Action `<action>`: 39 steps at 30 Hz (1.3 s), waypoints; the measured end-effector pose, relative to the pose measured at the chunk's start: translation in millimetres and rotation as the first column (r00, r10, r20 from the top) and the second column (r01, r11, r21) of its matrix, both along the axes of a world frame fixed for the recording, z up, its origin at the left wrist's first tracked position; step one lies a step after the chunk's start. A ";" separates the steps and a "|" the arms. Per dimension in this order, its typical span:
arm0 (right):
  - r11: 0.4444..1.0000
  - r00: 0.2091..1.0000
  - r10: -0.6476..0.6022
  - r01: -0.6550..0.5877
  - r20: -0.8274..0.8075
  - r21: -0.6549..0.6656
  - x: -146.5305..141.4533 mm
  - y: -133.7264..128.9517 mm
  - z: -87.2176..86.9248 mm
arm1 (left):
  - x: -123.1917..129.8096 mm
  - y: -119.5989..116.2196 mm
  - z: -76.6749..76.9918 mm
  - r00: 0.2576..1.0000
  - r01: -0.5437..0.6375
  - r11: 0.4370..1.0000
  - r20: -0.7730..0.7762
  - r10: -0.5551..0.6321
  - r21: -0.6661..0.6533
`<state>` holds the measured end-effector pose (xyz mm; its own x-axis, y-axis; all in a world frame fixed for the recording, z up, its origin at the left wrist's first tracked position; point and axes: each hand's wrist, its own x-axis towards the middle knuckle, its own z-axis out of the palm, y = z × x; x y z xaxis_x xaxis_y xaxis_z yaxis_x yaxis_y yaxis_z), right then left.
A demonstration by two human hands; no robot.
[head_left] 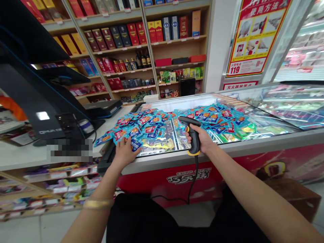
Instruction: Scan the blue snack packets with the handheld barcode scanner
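Black till monitor [30,101] stands on the white bench [22,157] at far left, beside a flat black device [102,108]. Next along, the left hand [124,152], a gold bangle [98,204] on its forearm, rests at the near edge of the chest freezer [144,179]. Its grip is open, with the fingers [130,143] spread and touching the blue snack sachets [149,130]. Those sachets lie in a loose heap across the freezer's glass lid [162,143], parting in the middle where yellow packaging shows beneath the glass. The right hand [197,136] sits just beyond that gap, its grip closed around the handle of a black-and-yellow barcode scanner [193,135], whose cable [192,182] drops down the red freezer front. More sachets spread rightward. Shelves of boxed liquor [126,40] stand behind, and a red-and-yellow poster [255,38] hangs at upper right.
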<state>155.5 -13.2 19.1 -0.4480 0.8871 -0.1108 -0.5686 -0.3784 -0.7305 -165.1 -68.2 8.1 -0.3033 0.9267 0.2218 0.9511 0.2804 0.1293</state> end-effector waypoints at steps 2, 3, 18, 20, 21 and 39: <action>1.000 1.000 0.002 -0.002 -0.001 -0.007 -0.6 -0.1 0.2 | 2.7 2.6 -4.8 0.997 0.081 0.995 0.006 -0.081 0.060; 1.000 1.000 0.001 -0.002 -0.002 -0.012 -0.5 0.0 0.4 | 4.0 3.6 -7.1 0.994 0.105 0.989 0.026 -0.109 0.106; 0.998 1.000 0.019 -0.019 0.010 -0.055 0.6 -1.9 4.5 | 60.7 47.4 -2.3 0.925 0.217 0.852 0.178 -0.335 0.477; 0.998 0.999 0.026 -0.025 0.026 -0.062 0.0 -2.6 6.0 | 72.8 46.3 -0.1 0.870 0.253 0.787 0.224 -0.440 0.563; 0.998 0.999 0.028 -0.025 0.036 -0.060 -0.3 -2.8 6.5 | 79.1 45.3 0.3 0.814 0.268 0.750 0.274 -0.512 0.605; 0.968 0.947 0.207 -0.235 0.244 0.091 -0.3 -1.6 -1.3 | 109.2 43.2 7.5 -0.309 -0.085 0.928 0.876 -0.370 0.362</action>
<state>155.1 -14.8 17.8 -0.6086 0.7818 -0.1359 -0.2909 -0.3792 -0.8784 -55.9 -25.0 15.6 -0.1957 0.9807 -0.0009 -0.4400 -0.0870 0.8938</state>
